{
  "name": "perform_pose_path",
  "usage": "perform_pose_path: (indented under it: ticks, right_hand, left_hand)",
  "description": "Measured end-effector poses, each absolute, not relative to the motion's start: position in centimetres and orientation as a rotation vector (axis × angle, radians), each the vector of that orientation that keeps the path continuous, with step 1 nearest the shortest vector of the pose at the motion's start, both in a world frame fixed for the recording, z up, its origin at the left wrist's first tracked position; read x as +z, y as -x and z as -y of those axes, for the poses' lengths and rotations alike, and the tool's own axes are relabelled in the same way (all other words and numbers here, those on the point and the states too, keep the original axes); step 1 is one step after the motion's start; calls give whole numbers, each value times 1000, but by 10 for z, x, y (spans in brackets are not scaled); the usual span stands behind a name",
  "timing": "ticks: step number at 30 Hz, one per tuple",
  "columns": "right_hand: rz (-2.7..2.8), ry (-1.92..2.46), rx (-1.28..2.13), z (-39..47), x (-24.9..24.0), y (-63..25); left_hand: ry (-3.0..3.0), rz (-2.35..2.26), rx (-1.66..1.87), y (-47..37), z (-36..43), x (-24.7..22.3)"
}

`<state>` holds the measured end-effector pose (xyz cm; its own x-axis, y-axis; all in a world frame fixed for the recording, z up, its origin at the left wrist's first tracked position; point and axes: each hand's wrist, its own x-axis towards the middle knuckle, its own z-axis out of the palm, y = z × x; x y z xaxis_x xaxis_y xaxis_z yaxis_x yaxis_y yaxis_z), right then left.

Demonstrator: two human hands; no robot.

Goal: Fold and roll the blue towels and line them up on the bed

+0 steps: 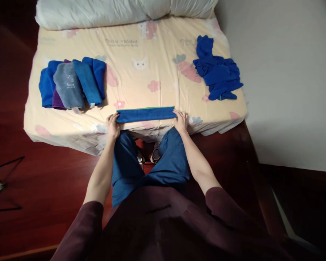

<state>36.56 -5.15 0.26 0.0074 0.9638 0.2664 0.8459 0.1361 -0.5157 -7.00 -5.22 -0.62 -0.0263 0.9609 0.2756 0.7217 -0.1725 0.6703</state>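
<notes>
A blue towel [146,114], folded into a long narrow strip with a green edge, lies flat near the front edge of the bed. My left hand [113,125] grips its left end, and my right hand [180,120] grips its right end. To the left, several folded towels [70,85] in blue, purple and grey overlap in a row. A crumpled heap of blue cloths [220,76] lies on the right side of the bed.
The bed [141,83] has a yellow sheet with rabbits and carrots. A rolled pale quilt [119,12] lies along its far side. A wall [285,83] stands at the right. Black tripod legs [1,186] rest on the floor at the left.
</notes>
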Motion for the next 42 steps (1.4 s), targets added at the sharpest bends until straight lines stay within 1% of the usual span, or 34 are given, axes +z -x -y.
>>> perform_pose_path:
  ticks: [7, 15, 23, 29, 36, 42]
  right_hand:
    - [1805, 1768, 305, 53, 0, -371]
    - [1678, 1802, 294, 49, -7, -372]
    - [1584, 1748, 325, 43, -18, -373]
    - [1638, 1854, 328, 44, -13, -371]
    - [1655, 1908, 222, 44, -10, -367]
    - [1631, 1952, 299, 45, -6, -365]
  left_hand:
    - [-1922, -1756, 1037, 67, 58, 3]
    - [-1733, -1884, 1132, 67, 54, -9]
    - [-1660, -2007, 1103, 64, 56, -7]
    - [-1679, -2029, 1071, 63, 54, -7]
    - [-1703, -2021, 1072, 60, 53, -5]
    - [-1698, -1993, 1038, 59, 51, -5]
